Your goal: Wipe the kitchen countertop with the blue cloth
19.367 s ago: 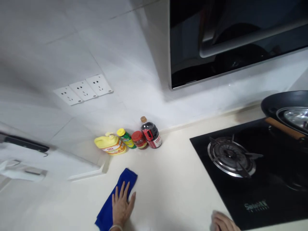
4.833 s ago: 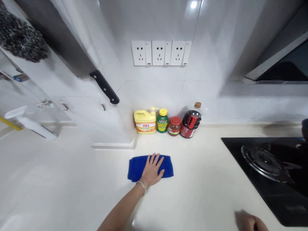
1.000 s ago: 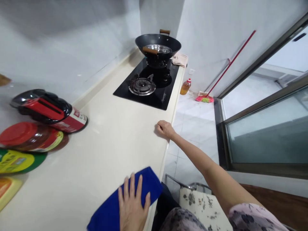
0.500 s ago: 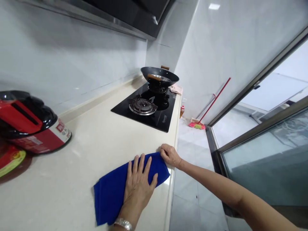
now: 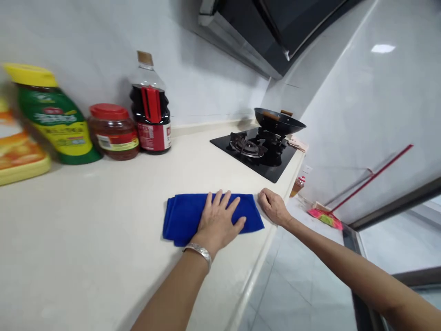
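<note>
One blue cloth (image 5: 181,216), folded, flat on the desk (image 5: 86,234), centre of frame. Two hands, apart from each other. Left hand (image 5: 218,221) palm down on the cloth, fingers spread, arm coming up from bottom centre; one silver bracelet (image 5: 199,251) at the wrist. Right hand (image 5: 274,207) curled in a loose fist on the desk just beside the cloth's right end, arm reaching in from lower right; can't tell if it touches the cloth. Upper left, four containers in a row: one yellow container (image 5: 22,158), cut off, one green bottle (image 5: 64,122), one red-lidded jar (image 5: 115,135), one dark bottle (image 5: 151,108). Right of centre, one black stove (image 5: 270,170) with one wok (image 5: 280,127).
</note>
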### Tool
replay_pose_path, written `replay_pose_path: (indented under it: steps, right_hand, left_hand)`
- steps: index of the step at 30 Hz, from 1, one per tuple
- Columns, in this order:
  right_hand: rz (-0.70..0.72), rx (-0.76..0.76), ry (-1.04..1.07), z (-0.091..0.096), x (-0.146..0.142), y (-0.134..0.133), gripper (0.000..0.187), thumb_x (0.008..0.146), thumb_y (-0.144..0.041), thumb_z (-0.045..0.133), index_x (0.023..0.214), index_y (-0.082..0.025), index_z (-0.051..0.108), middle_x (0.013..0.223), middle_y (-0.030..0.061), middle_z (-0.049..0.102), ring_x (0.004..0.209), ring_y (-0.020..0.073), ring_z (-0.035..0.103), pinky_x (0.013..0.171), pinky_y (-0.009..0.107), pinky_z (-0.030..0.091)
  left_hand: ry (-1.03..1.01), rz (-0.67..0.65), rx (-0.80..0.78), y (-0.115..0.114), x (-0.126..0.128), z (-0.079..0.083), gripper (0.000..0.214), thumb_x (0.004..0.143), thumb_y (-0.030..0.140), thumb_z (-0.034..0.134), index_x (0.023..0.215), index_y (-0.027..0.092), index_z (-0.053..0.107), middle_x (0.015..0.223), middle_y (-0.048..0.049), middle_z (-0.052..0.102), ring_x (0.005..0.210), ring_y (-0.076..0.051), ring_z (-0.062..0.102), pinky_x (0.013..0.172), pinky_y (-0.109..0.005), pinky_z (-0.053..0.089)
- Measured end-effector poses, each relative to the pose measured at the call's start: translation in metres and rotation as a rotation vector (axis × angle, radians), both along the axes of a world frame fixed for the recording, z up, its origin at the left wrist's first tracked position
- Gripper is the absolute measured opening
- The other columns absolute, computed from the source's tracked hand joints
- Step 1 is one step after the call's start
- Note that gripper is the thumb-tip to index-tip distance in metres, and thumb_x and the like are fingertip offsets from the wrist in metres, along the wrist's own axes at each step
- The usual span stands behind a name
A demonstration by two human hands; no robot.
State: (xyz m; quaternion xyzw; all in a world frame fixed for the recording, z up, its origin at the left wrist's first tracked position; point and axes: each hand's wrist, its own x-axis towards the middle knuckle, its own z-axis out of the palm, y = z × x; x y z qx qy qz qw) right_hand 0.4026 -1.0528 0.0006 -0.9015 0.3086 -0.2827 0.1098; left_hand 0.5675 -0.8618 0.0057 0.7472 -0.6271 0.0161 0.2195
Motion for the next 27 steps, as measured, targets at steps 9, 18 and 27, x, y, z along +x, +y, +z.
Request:
replay_pose_path:
  steps: [9, 18, 27]
  right_hand:
    - [0.083, -0.011, -0.201, 0.011, 0.006, 0.018, 0.023, 0.088, -0.022, 0.039, 0.067, -0.025, 0.048, 0.064, 0.0026, 0.054, 0.060, 0.0174, 0.046, 0.058, 0.030, 0.032]
    - [0.542, -0.072, -0.191, 0.020, 0.024, 0.170, 0.033, 0.096, -0.030, 0.049, 0.124, -0.019, 0.063, 0.123, 0.0121, 0.068, 0.115, 0.0250, 0.061, 0.105, 0.039, 0.045]
    - [0.636, -0.006, 0.328, 0.026, 0.016, 0.168, 0.064, 0.103, -0.060, 0.035, 0.158, -0.028, 0.039, 0.168, 0.0102, 0.025, 0.156, 0.0394, 0.016, 0.124, 0.065, 0.007]
  left_hand:
    - [-0.066, 0.506, 0.181, 0.087, -0.054, 0.021, 0.065, 0.100, 0.056, 0.035, 0.156, 0.024, 0.040, 0.165, -0.0101, 0.030, 0.155, -0.035, 0.022, 0.126, -0.062, 0.015]
    - [-0.215, 0.519, 0.254, 0.211, -0.039, 0.025, 0.059, 0.103, 0.055, 0.032, 0.156, 0.031, 0.038, 0.165, -0.0051, 0.032, 0.153, -0.030, 0.027, 0.124, -0.056, 0.028]
    - [-0.345, 0.598, 0.248, 0.342, 0.005, 0.024, 0.063, 0.102, 0.057, 0.019, 0.152, 0.029, 0.046, 0.161, -0.0032, 0.040, 0.151, -0.030, 0.033, 0.119, -0.058, 0.036]
